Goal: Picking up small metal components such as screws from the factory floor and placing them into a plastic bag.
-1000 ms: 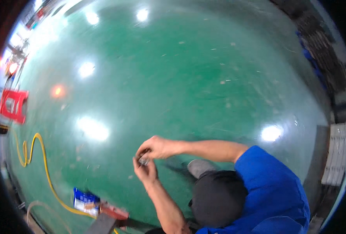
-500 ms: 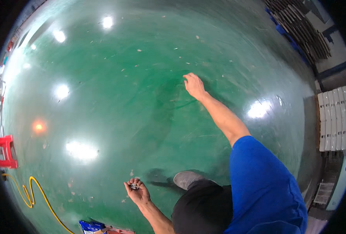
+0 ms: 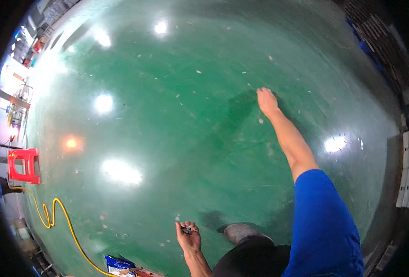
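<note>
My left hand (image 3: 190, 239) is low in the view, palm up, with its fingers curled over a few small greyish scraps (image 3: 187, 229). What exactly the scraps are is too small to tell. Farther off, my right hand (image 3: 267, 100) reaches down to the green floor (image 3: 190, 152), its fingers bent and drawn together. Whether anything is between its fingertips cannot be made out. One pale scrap (image 3: 260, 121) lies on the floor just below that hand, and another pale scrap (image 3: 270, 57) lies beyond it.
At the left stand a red plastic stool (image 3: 24, 166) and a curling yellow hose (image 3: 68, 221). Near the lower edge lies a blue-and-white bag (image 3: 119, 263). Stacked white panels (image 3: 408, 171) stand at the right, dark stacked slats (image 3: 375, 37) at the far right. My shoe (image 3: 241, 232) rests on the floor.
The view has swung, so the stool and hose appear farther right. My right hand's fingers have drawn closer together at the floor. The left hand still holds its scraps.
</note>
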Tool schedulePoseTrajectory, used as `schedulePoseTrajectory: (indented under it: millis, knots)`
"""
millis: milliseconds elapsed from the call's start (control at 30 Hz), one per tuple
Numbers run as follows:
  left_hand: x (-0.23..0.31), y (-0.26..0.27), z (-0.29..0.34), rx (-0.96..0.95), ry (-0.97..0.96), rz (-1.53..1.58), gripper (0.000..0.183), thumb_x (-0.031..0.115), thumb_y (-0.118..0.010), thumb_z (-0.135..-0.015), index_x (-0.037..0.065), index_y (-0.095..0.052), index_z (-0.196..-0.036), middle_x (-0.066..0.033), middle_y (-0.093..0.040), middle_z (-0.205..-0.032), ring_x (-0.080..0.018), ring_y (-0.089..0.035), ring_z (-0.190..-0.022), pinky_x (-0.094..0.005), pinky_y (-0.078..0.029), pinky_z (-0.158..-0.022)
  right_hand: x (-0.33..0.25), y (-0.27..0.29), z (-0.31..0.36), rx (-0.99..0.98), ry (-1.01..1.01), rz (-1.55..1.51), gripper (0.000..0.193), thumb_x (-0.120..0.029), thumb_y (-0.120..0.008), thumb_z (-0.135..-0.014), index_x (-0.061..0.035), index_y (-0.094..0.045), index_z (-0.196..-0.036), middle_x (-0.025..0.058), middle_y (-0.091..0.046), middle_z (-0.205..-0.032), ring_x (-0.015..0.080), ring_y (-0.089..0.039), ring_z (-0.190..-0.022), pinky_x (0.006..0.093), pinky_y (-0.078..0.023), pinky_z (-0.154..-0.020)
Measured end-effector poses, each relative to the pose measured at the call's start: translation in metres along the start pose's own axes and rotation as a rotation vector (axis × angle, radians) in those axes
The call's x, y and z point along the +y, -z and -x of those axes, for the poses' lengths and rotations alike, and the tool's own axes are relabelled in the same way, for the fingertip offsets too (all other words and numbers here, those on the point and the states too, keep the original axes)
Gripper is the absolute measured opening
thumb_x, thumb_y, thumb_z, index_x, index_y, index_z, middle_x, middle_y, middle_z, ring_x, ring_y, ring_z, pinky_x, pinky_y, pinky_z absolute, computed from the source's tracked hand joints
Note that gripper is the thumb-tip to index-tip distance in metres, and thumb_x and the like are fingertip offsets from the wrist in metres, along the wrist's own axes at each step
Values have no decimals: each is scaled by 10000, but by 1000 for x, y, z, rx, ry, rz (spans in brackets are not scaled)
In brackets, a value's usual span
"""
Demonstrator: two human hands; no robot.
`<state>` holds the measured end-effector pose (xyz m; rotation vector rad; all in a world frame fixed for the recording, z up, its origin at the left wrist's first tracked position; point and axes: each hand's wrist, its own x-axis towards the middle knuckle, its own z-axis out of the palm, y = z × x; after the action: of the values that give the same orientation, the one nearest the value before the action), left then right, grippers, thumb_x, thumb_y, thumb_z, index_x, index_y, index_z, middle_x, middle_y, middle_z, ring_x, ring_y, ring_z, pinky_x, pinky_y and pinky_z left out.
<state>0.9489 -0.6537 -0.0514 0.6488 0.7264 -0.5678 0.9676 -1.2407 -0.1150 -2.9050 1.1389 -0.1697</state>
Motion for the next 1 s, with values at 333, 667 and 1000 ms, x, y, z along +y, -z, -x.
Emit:
schedulePoseTrajectory:
  millis: [333,667,1000]
  knots:
    - [-6,14,1,10,-2,-36,317,350,-474,-998,96,-522,-814,-50,-555,-787,-191,-511,-723,-302,-436,-609,-3,-6,-4,-57,47,99,176,-97,-467,-877,-17,-623,-900,195,-624,-945,373,-634,-907,461,-530,-801]
    - [-5,5,1,32,-15,-64,316,344,-479,-999,95,-524,-810,-50,-555,-776,-186,-518,-716,-293,-430,-600,31,22,66,-127,223,-132,158,-126,-503,-872,0,-587,-921,181,-604,-945,385,-612,-905,462,-516,-796]
    - [-14,-21,2,-45,41,-115,318,344,-491,-995,86,-534,-815,-54,-572,-784,-189,-523,-718,-300,-427,-607,17,12,95,-157,232,114,188,-110,-499,-852,-22,-561,-1007,169,-587,-944,320,-641,-855,427,-544,-742]
